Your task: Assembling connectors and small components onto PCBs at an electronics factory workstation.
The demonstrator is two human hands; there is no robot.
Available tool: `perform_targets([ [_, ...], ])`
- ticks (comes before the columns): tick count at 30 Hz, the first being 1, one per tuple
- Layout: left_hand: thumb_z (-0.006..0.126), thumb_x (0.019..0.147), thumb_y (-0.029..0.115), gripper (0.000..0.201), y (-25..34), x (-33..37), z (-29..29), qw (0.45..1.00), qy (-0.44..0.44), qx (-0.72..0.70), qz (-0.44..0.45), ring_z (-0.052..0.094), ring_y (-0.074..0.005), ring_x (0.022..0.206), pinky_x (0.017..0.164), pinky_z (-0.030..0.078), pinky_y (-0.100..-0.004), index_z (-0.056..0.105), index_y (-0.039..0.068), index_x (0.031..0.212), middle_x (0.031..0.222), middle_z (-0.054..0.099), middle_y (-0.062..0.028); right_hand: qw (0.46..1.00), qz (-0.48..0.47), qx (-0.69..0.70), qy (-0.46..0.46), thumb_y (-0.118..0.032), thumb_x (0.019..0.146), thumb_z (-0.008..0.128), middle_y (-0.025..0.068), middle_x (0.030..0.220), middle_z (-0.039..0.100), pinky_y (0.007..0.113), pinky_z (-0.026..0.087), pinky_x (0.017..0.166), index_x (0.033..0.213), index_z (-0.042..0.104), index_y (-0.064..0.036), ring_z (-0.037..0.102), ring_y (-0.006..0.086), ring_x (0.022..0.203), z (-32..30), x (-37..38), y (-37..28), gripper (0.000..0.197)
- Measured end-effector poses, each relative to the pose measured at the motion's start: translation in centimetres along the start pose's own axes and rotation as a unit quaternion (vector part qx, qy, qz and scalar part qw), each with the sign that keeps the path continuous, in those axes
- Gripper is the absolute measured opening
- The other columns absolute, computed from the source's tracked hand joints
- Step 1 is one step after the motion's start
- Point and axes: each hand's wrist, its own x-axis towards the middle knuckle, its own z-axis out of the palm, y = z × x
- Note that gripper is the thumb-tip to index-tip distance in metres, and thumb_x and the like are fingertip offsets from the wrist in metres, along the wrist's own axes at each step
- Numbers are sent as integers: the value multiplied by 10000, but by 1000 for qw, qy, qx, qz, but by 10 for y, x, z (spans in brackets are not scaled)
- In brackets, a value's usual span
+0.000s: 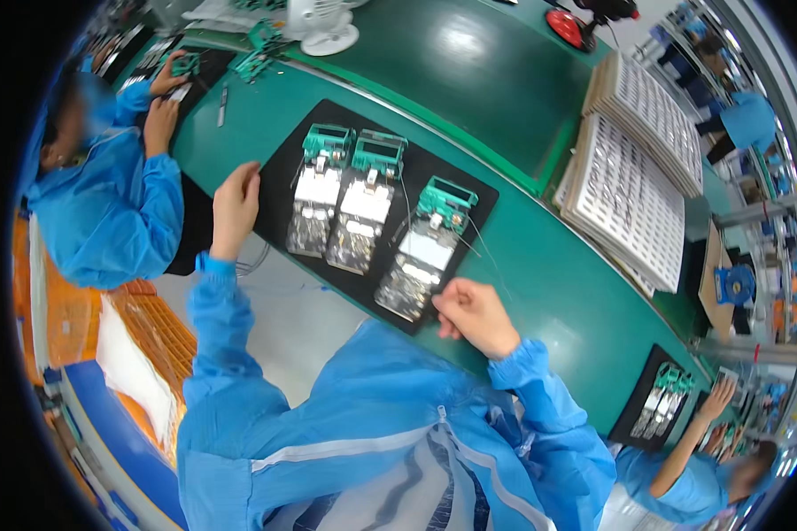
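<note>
Three long assemblies lie on a black mat (279, 199), each with a green frame, a white middle and a shiny metallic board end. The left assembly (316, 190) and the middle assembly (364, 202) are close together; the right assembly (427, 250) is set apart, thin wires trailing from it. My left hand (236, 205) hovers by the mat's left edge, fingers drawn together, nothing visible in them. Beside the lower end of the right assembly, my right hand (475, 316) has its thumb and fingers curled closed. Whether anything is between those fingertips is hidden.
Stacked white trays with rows of holes (629, 181) stand at the right of the green table (540, 274). A white fan (325, 26) sits beyond the mat. Co-workers in blue handle similar parts at far left and lower right. A pen-like tool (222, 106) lies left.
</note>
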Motion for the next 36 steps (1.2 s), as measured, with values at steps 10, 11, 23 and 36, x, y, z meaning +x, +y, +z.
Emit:
perform_targets([
  [10, 613, 948, 54, 193, 208, -93, 67, 975, -122, -186, -1, 693, -204, 883, 799, 531, -300, 683, -36, 1104, 1007, 713, -142, 962, 34, 28, 271, -72, 928, 619, 55, 826, 664, 240, 482, 541, 966, 604, 12, 596, 105, 596, -147, -184, 92, 94],
  [11, 615, 947, 54, 189, 228, -98, 77, 970, -140, -200, 3, 692, -202, 880, 796, 532, -303, 686, -37, 1098, 1008, 713, -143, 949, 15, 38, 314, -63, 920, 606, 50, 788, 666, 246, 482, 532, 968, 617, 16, 600, 109, 597, -159, -199, 104, 93],
  [23, 695, 838, 30, 415, 403, -63, 171, 900, -234, -173, 324, 571, -348, 1131, 940, 482, -394, 615, 29, 1245, 1241, 573, -161, 795, -123, -270, 529, -116, 783, 822, 120, 934, 641, 315, 494, 584, 1313, 579, 3, 591, 170, 632, -242, -202, 98, 596],
  [36, 697, 832, 155, 526, 436, -24, 250, 809, -325, -171, 459, 601, -325, 1159, 1022, 448, -421, 554, -34, 1301, 1246, 629, -198, 785, -112, -349, 499, -240, 829, 786, 83, 689, 656, 365, 495, 541, 1163, 684, -44, 625, 223, 561, -284, -160, 34, 400],
])
